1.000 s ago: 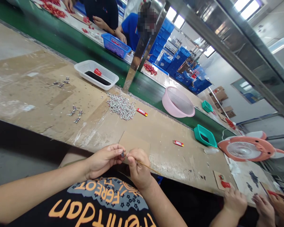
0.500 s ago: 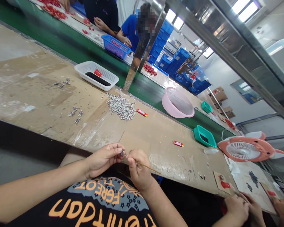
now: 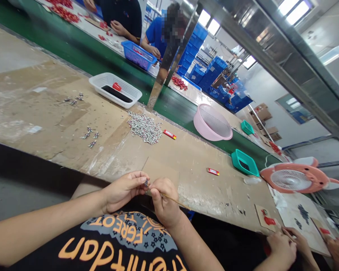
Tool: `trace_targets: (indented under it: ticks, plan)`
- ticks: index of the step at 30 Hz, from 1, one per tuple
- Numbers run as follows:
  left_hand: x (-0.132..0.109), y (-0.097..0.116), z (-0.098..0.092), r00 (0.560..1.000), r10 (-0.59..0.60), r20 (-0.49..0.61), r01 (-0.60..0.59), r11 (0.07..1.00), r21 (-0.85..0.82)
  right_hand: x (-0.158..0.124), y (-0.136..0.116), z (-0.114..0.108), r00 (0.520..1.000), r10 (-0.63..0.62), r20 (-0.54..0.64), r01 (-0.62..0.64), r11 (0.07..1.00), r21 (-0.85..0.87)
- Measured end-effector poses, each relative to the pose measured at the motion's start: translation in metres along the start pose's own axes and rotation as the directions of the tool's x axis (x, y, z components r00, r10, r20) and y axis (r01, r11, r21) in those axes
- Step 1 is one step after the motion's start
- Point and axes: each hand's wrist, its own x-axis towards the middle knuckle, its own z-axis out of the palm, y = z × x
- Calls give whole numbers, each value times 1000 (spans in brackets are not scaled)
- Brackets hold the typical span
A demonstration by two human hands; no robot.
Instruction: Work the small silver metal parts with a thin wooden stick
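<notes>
Between thumb and fingers, my left hand (image 3: 127,190) pinches a small dark part (image 3: 146,183), too small to name. My right hand (image 3: 166,199) is closed round a thin brown stick like a fine paintbrush (image 3: 176,202), its front end at the small part and its tail pointing right. The tip is hidden by my fingers. Both hands are just above the table's front edge, by a cardboard sheet (image 3: 161,171). Further back lies a heap of small whitish parts (image 3: 145,127). To the left are several small dark-and-silver pieces (image 3: 92,144).
A white basket (image 3: 97,81) with red and black items stands at the back left. Two red boxes (image 3: 169,134) lie on the table. A pink basin (image 3: 206,126), a green tray (image 3: 244,162) and a pink fan (image 3: 290,177) are rightward. Co-workers' hands (image 3: 282,244) work at lower right.
My right hand and the brown stick have shifted very slightly left, toward the small part. My left hand stays put. Co-workers' hands at the right and across the belt have moved a little.
</notes>
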Motion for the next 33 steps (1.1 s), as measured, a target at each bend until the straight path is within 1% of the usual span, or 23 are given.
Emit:
trace_targets:
  ticks: [3,5,8,10,11,13,15,17,20,22,24,26,30,33]
  plan:
    - [0,0,0,1000,3,-11,-3,1000,-6,-1,0,0,1000,4,3,-4,1000,-4]
    - [1,1,-1,1000,13,-18,-14,1000,-13,-2,1,-2,1000,-11,28,11,1000,9]
    - [0,5,-3,998,51,-34,-52,999,-16,4,8,-9,996,-81,25,81,997,3]
    - [0,10,-4,995,76,-60,-78,997,-22,16,20,-15,995,-101,-25,99,994,-54]
    - [-1,13,-6,994,82,-75,-85,996,-28,25,28,-17,994,-94,-48,89,991,-95]
    - [-1,18,-9,991,89,-102,-93,995,-42,48,47,-19,997,-67,-45,58,980,-192]
    - [-1,22,-14,987,94,-127,-102,993,-55,73,68,-16,999,-46,26,51,953,-297]
    - [-1,24,-19,983,102,-154,-114,991,-70,97,88,-8,990,-23,139,78,910,-407]
    - [1,27,-27,977,115,-177,-132,987,-90,123,108,8,950,57,308,136,810,-571]
    - [3,29,-31,975,118,-190,-139,986,-97,136,114,18,916,126,381,175,729,-662]
    - [4,32,-35,971,118,-207,-142,984,-104,145,116,26,891,166,422,213,669,-712]
    - [5,34,-37,969,122,-217,-148,983,-110,151,117,33,877,177,447,241,643,-727]
    - [4,38,-41,969,139,-206,-164,980,-112,160,118,40,874,178,452,248,636,-730]
    - [4,39,-44,966,158,-203,-183,977,-109,165,117,42,881,158,447,251,644,-723]
